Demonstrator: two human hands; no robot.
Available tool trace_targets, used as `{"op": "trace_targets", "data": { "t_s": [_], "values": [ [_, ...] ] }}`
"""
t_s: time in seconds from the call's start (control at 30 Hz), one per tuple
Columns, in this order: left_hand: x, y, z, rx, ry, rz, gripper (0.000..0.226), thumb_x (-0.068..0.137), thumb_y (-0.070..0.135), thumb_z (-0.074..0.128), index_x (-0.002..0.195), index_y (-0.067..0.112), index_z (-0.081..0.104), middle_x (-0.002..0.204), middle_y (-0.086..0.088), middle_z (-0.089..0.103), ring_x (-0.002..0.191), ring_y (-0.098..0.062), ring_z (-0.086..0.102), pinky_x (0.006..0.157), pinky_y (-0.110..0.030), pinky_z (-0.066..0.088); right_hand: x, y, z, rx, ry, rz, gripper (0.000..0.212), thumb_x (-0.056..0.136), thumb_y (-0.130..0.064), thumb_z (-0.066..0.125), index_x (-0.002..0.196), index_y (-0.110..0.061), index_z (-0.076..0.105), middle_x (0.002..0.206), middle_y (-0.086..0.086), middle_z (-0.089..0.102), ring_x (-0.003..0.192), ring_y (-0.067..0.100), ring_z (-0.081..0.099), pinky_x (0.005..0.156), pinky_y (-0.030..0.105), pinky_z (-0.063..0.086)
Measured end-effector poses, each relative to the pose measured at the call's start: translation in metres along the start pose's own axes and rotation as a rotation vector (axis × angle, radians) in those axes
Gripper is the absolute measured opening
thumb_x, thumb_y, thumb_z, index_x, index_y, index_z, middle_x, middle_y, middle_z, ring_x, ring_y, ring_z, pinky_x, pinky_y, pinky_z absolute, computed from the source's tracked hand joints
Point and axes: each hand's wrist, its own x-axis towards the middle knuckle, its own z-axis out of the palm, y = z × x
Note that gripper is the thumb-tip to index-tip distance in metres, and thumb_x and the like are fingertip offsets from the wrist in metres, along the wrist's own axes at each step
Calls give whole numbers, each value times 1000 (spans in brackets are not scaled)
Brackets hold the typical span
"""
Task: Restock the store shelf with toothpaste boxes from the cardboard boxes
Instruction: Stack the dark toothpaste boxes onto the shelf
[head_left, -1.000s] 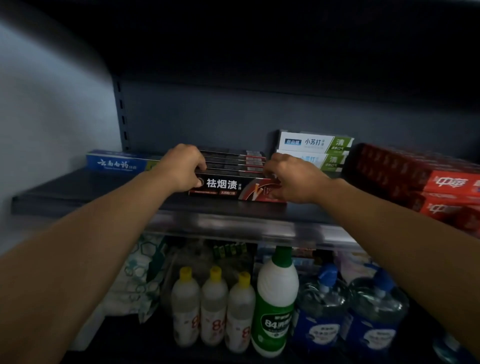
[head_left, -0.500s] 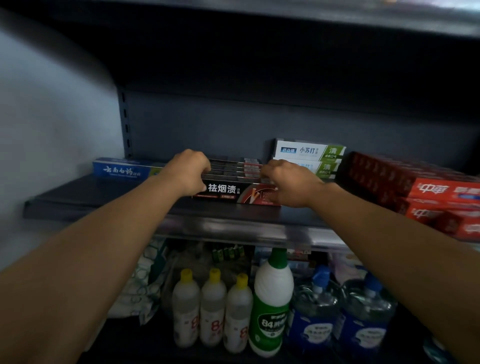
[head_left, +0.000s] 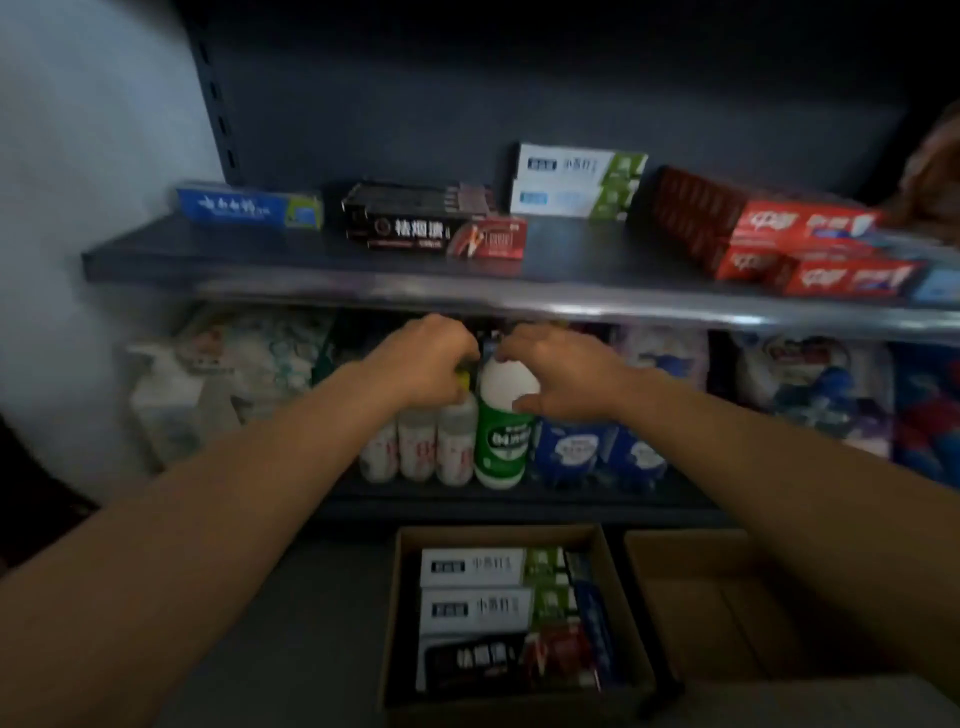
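Note:
A stack of black toothpaste boxes (head_left: 436, 228) lies on the dark upper shelf (head_left: 311, 260), untouched by either hand. Beside it lie a blue box (head_left: 249, 208), two white-and-green boxes (head_left: 576, 182) and rows of red boxes (head_left: 779, 234). My left hand (head_left: 421, 364) and right hand (head_left: 556, 374) hover close together below the shelf edge, in front of the bottles, fingers loosely curled and holding nothing. On the floor an open cardboard box (head_left: 400, 597) holds white-and-green, black and blue toothpaste boxes (head_left: 478, 608).
A second open cardboard box (head_left: 727, 623) stands to the right of the first one. The lower shelf carries small white bottles (head_left: 415, 447), a green-labelled bottle (head_left: 504, 431), blue jugs (head_left: 571, 447) and soft packs. A pale wall (head_left: 78, 208) bounds the left side.
Both hands have let go of the black toothpaste boxes and dropped below the shelf edge. My view has tilted down, bringing the cardboard boxes into sight.

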Motion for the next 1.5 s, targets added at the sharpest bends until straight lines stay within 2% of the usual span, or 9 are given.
{"op": "trace_targets", "data": {
  "t_s": [0.13, 0.27, 0.5, 0.7, 0.83, 1.1, 1.27, 1.37, 1.5],
  "values": [
    [-25, 22, 61, -67, -148, 19, 24, 76, 17, 74, 98, 10, 69, 102, -10, 68, 95, -26, 63, 69, -30, 47, -39, -17, 66, 132, -114, -10, 57, 82, -33, 68, 131, -14, 48, 127, 7, 50, 117, 27, 49, 87, 43, 48],
    [-43, 22, 129, -108, -335, 24, 25, 77, 24, 75, 99, 13, 68, 99, -4, 67, 91, -22, 63, 67, -27, 46, -78, -25, 130, 195, -274, -18, 57, 85, -36, 66, 134, -16, 46, 129, 7, 49, 116, 25, 48, 86, 38, 48],
    [-67, 23, 220, -146, -557, 6, 59, 78, 32, 75, 131, 17, 55, 134, -3, 55, 118, -19, 53, 98, -32, 47, -132, -31, 219, 246, -531, -14, 70, 83, -35, 67, 143, -16, 37, 144, 6, 40, 129, 25, 41, 100, 39, 43],
    [-73, 22, 252, -188, -619, -18, 65, 78, 29, 77, 136, 16, 50, 135, -2, 53, 120, -17, 50, 100, -30, 45, -142, -34, 256, 218, -606, -74, 66, 81, -33, 69, 138, -16, 40, 136, 6, 45, 122, 25, 46, 93, 40, 46],
    [-71, 16, 260, -201, -618, -14, 59, 77, 30, 78, 130, 15, 56, 128, -2, 57, 113, -16, 53, 90, -25, 46, -139, -36, 265, 222, -607, -86, 58, 85, -32, 64, 137, -15, 42, 134, 7, 48, 121, 25, 47, 93, 40, 46],
    [-63, 9, 246, -209, -610, -20, 65, 76, 32, 78, 134, 15, 53, 132, -1, 55, 116, -16, 54, 96, -29, 47, -123, -25, 247, 222, -557, -83, 48, 85, -39, 63, 126, -17, 51, 127, 3, 54, 117, 21, 51, 93, 35, 46],
    [-48, 0, 207, -209, -553, 3, 36, 73, 32, 79, 103, 16, 67, 101, 2, 64, 96, -18, 61, 75, -27, 47, -103, -11, 204, 172, -472, -55, 50, 83, -40, 65, 126, -20, 51, 128, 1, 54, 115, 19, 52, 91, 35, 47],
    [-34, -8, 169, -199, -497, 6, 35, 72, 33, 79, 101, 17, 68, 96, 1, 68, 87, -16, 63, 75, -31, 52, -89, 0, 170, 134, -389, -46, 52, 82, -42, 64, 127, -20, 50, 124, 1, 53, 113, 20, 52, 82, 33, 45],
    [-16, -18, 106, -164, -386, -20, 50, 72, 34, 80, 115, 15, 64, 108, -1, 66, 99, -21, 62, 86, -38, 52, -68, 13, 116, 50, -249, -44, 50, 84, -47, 59, 123, -18, 51, 119, 2, 54, 109, 19, 53, 77, 33, 47]
  ]
}}
